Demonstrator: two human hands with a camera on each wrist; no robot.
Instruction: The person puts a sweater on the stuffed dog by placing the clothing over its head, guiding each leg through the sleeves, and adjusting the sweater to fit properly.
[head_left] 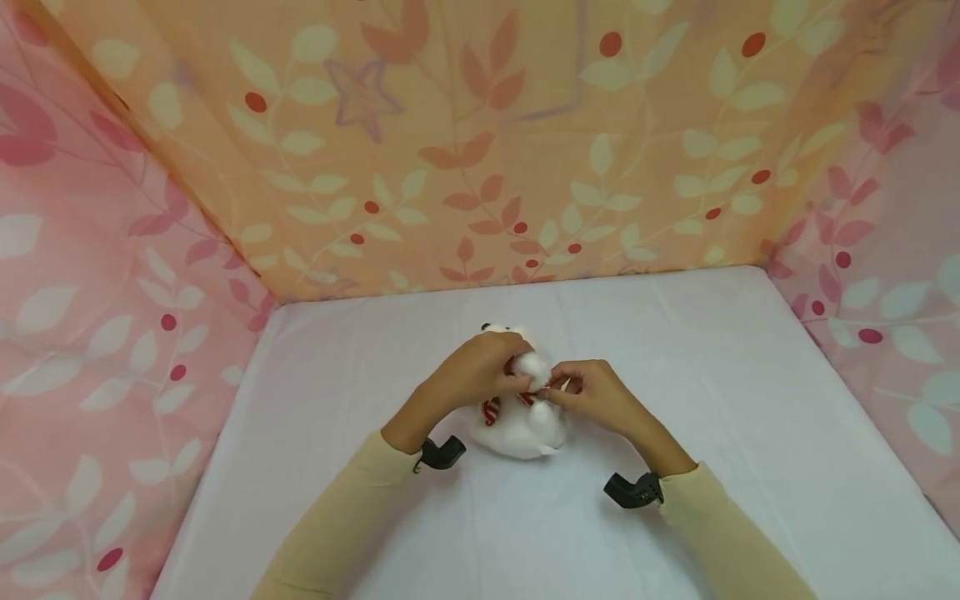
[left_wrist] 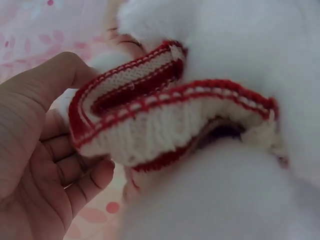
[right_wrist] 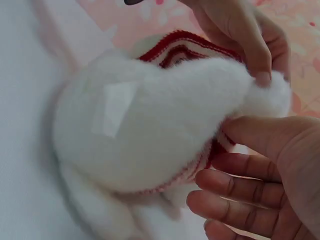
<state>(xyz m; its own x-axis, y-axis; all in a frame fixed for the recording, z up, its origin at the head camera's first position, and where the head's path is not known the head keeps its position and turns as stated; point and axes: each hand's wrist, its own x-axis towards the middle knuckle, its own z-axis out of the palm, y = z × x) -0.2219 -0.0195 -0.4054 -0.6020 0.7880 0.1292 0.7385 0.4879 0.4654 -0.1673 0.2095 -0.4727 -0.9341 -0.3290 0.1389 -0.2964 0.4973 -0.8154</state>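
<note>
A white plush toy (head_left: 517, 429) with a red-and-white striped knitted garment (left_wrist: 150, 125) lies on the table. My left hand (head_left: 483, 367) pinches a fluffy white limb (right_wrist: 272, 97) of the toy between thumb and fingers. From the other side, my right hand (head_left: 596, 392) pinches the knit's edge by that limb with thumb and forefinger. Its other fingers (right_wrist: 235, 210) are loosely bent. In the left wrist view the knit stands away from the fur as a loose band. A pale label (right_wrist: 117, 107) shows on the toy's body. Part of the toy's head is hidden behind my left hand.
The table (head_left: 337, 350) has a white cover. Patterned cloth (head_left: 465, 167) rises behind it, with pink leaf-print cloth (head_left: 97, 350) on both sides. A black wrist camera (head_left: 442, 452) sits on the left wrist, and another camera (head_left: 632, 492) on the right.
</note>
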